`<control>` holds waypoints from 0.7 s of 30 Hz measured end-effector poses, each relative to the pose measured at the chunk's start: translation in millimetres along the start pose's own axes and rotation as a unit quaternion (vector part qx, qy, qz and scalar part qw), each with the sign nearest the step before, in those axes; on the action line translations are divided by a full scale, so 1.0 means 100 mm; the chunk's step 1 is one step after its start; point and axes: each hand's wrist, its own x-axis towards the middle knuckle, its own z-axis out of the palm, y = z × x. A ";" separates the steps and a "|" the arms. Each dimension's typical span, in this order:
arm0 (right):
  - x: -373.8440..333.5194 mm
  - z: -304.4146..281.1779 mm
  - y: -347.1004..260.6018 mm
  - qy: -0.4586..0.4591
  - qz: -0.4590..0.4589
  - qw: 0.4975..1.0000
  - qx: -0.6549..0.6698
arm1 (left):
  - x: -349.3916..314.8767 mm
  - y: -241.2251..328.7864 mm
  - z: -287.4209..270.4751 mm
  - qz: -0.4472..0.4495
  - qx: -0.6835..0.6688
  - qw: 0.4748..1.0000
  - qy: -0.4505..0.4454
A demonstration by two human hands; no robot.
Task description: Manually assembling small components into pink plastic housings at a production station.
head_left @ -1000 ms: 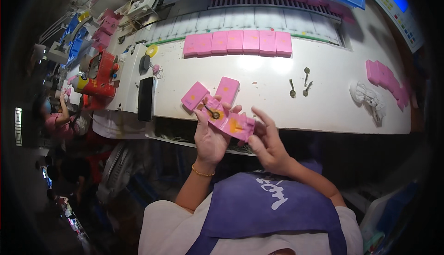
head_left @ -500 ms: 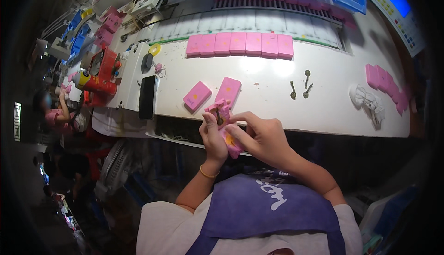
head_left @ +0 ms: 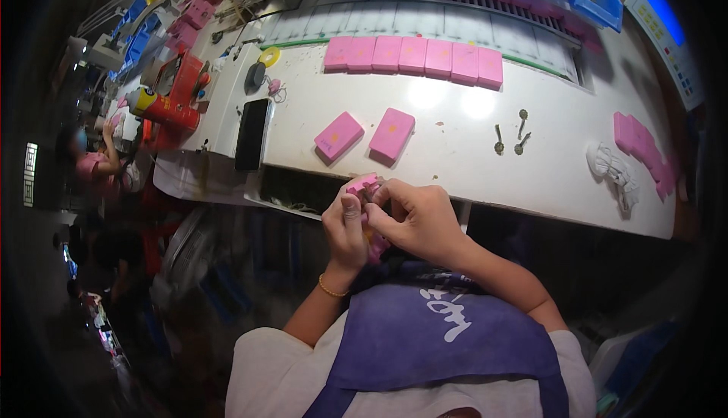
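Note:
Over the table's front edge, my left hand (head_left: 346, 228) is closed around a pink rubber mould (head_left: 364, 184), which is spread open. My right hand (head_left: 421, 217) reaches in from the right, its thumb and fingertips pinched together at the mould's inner side. Whatever sits between those fingertips is hidden. Just beyond my hands lie two closed pink mould blocks, a left one (head_left: 339, 137) and a right one (head_left: 392, 136). Three small dark metal pieces (head_left: 522, 144) with round heads and thin stems rest on the table to the right.
A row of pink blocks (head_left: 413, 57) runs across the white table (head_left: 455, 118). At left lie a black phone (head_left: 253, 134) and a red spray can (head_left: 168, 111). A crumpled white cloth (head_left: 613, 174) and more pink blocks (head_left: 644, 149) are at right. Another person works far left.
The metal piece that showed in the opened mould is now covered by my fingers. My right fingertips have moved up to the mould's upper part. The view has shifted slightly.

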 end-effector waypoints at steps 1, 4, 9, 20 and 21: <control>-0.01 0.00 0.00 -0.012 0.007 1.000 -0.005 | -0.03 0.01 -0.03 -0.008 -0.006 1.000 0.010; -0.09 -0.03 0.02 -0.031 0.026 0.999 -0.020 | -0.09 0.06 -0.16 -0.129 -0.105 0.986 0.020; -0.26 -0.07 0.14 -0.136 0.033 0.954 -0.265 | -0.11 0.06 -0.30 -0.236 -0.161 0.958 0.006; -0.03 0.03 0.26 0.016 -0.245 0.958 -0.151 | -0.15 0.12 -0.14 -0.258 -0.143 0.955 -0.040; -0.02 0.02 0.29 0.020 -0.243 0.958 -0.152 | -0.15 0.11 -0.14 -0.243 -0.139 0.959 -0.041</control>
